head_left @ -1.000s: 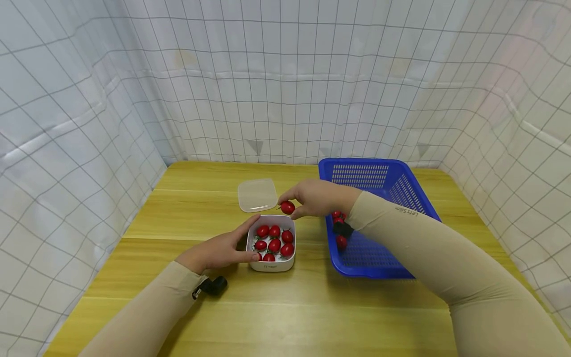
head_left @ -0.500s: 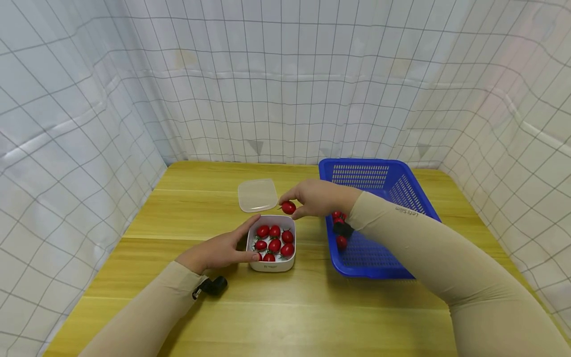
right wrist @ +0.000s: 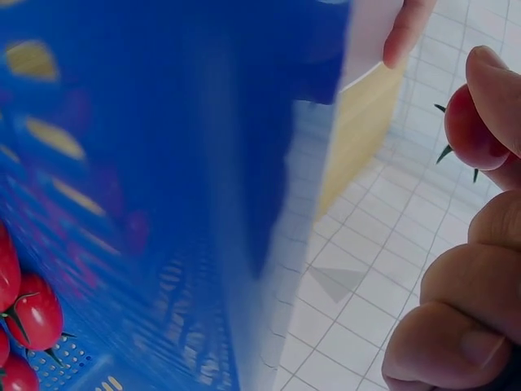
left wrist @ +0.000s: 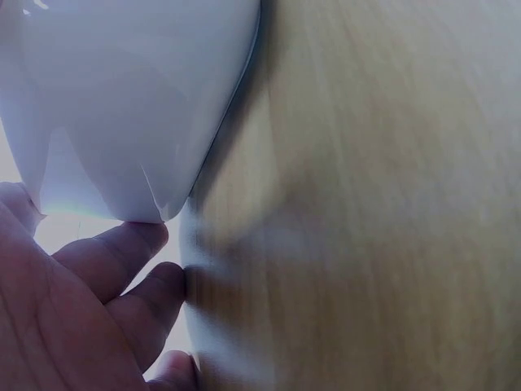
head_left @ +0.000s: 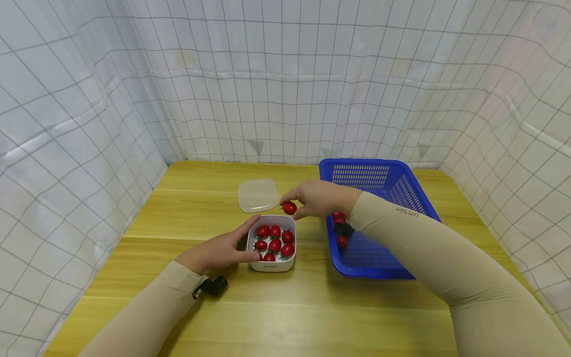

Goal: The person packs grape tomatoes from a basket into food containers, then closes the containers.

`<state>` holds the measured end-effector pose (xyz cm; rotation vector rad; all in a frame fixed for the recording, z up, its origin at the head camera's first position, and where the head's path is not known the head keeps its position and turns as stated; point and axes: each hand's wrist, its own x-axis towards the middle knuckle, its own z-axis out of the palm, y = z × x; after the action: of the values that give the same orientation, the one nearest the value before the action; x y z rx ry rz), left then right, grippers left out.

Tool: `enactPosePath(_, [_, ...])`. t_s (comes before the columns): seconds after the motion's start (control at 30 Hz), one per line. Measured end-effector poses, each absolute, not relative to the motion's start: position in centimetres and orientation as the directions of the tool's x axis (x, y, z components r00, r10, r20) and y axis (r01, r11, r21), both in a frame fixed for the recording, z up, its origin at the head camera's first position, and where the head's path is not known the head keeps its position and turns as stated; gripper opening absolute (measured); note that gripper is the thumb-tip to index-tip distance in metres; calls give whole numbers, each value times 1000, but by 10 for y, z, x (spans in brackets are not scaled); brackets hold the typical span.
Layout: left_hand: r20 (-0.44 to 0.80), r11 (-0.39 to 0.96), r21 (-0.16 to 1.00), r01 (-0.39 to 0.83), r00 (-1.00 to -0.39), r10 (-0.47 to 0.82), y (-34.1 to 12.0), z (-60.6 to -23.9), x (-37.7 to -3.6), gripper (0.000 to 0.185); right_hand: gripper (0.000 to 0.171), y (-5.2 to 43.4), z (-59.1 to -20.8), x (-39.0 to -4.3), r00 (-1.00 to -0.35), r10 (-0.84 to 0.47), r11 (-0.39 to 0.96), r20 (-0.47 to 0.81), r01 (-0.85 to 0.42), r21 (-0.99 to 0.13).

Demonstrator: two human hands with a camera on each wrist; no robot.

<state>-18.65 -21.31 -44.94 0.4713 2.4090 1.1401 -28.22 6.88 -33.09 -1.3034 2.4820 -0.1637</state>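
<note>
Small red cherry tomato (head_left: 289, 208) held just above white tomato-filled box (head_left: 271, 265)

A clear plastic lid (head_left: 257, 195) is lying flat on the wooden counter (head_left: 285, 307), toward its back edge. White grid-patterned fabric (head_left: 285, 84) is hanging around the counter on three sides, creasing in places.

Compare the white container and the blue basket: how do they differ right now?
The white container is small with solid walls; the blue basket is larger with perforated mesh walls. The white container looks nearly full of cherry tomatoes; the blue basket shows only a few at one end. The left hand rests against the white container; nothing touches the blue basket. The right hand pinches a tomato above the container. Both sit open on the wooden table.
</note>
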Motion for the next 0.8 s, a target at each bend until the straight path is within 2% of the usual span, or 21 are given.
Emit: enactPosePath(0.8, [-226,610,780,135,-849,477,-213,-451,-186,108,46,70,-335,-284,-527,-811,583,-255,-764,-276])
